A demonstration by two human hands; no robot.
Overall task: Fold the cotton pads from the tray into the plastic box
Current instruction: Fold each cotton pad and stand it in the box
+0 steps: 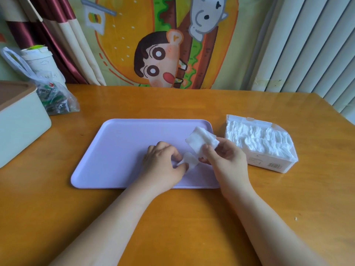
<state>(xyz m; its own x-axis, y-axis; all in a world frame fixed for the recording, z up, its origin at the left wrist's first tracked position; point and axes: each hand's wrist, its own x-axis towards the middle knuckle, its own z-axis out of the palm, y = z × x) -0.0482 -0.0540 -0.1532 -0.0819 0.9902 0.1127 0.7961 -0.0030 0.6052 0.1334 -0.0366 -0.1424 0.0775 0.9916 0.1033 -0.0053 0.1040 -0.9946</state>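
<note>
Tray (115,150): lilac, low rim, rounded corners, mid-desk (172,217), one long edge toward the person. Both forearms cross that near edge onto the tray's right half.

Left hand (163,162): over the tray, right of its centre. Fingers (176,153) curled narrow, pinching the left end of the lower pad (191,163), which lies on the tray near its front right corner. That pad's right end runs under the right hand; contact there cannot be told.

Right hand (224,160): over the tray's right edge. Thumb and fingers pinch the raised pad (201,141), held off the surface, just inside the far right corner. The hands are near each other, not touching.

Box (269,164): clear plastic, on the desk just beside the tray's right edge, a narrow strip of desk between them. Top open, lid flap at the far side, packed with white pads standing on edge.

Room: the tray's left half shows plain lilac. A wide band of desk runs in front of the tray, and another from the box to the desk's right edge.

Left side: pale bin (19,121) with a brown lid, well apart from the tray; a bag (55,98) and a cup (38,60) stand behind it. A cartoon cloth (153,54) hangs along the far desk edge.
</note>
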